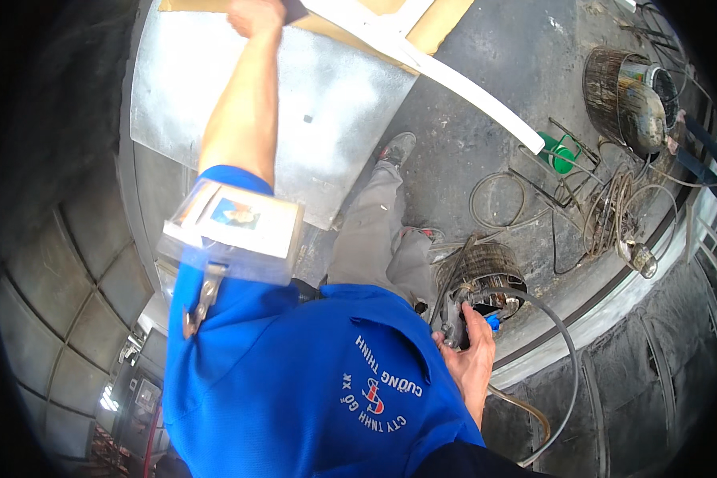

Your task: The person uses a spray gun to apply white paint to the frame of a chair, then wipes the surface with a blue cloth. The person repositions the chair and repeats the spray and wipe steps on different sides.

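Note:
My left arm reaches forward over a grey-white board. At the top edge my left hand [255, 17] is curled and slightly blurred, beside a small dark patch [295, 9] and the end of a white curved wooden-looking piece [462, 88]; what its fingers hold is hidden. Low on the right, my right hand [468, 354] is closed around a grey spray gun [452, 325], partly covered by the fingers. A grey hose [567, 342] loops away from near the gun. The white piece lies over brown cardboard [438, 28] on the board [327, 119].
A paint-crusted bucket [490, 267] stands by my right hand. Farther right are a bigger crusted drum [613, 99] with a can inside, a green container [562, 157] and coiled hoses [498, 199] on the floor. A tiled panel wall [64, 295] rises on the left.

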{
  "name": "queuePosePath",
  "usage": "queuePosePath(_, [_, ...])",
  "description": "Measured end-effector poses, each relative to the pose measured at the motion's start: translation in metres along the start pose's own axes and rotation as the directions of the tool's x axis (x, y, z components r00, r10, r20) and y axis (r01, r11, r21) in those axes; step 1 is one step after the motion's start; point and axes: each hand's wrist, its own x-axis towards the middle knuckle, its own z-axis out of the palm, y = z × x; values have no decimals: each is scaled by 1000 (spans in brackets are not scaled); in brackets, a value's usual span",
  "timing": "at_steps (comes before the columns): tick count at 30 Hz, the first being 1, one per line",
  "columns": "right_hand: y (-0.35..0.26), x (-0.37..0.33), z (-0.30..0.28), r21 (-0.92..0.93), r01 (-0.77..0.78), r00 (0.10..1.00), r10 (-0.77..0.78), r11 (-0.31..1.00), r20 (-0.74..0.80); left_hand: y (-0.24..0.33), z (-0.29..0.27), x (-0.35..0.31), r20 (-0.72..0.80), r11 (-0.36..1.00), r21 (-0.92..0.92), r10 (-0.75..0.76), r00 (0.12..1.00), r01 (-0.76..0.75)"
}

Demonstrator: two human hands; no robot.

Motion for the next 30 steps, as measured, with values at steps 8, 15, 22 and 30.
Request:
queuePosePath(8, [2, 0, -1, -3, 2, 1000, -2, 1000, -15, 2, 8, 4, 6, 1000, 8, -28, 1000, 28])
queuePosePath(15, [5, 2, 0, 19, 38, 998, -37, 999, -45, -29, 13, -58, 81, 955, -230, -171, 982, 186])
queuePosePath(22, [-5, 10, -5, -31, 51, 999, -52, 998, -17, -2, -6, 19, -55, 977, -164, 127, 990, -134])
queuePosePath(30, [-26, 22, -13, -71, 71, 997, -70, 995, 14, 7, 34, 11, 202, 995, 58, -91, 975, 81])
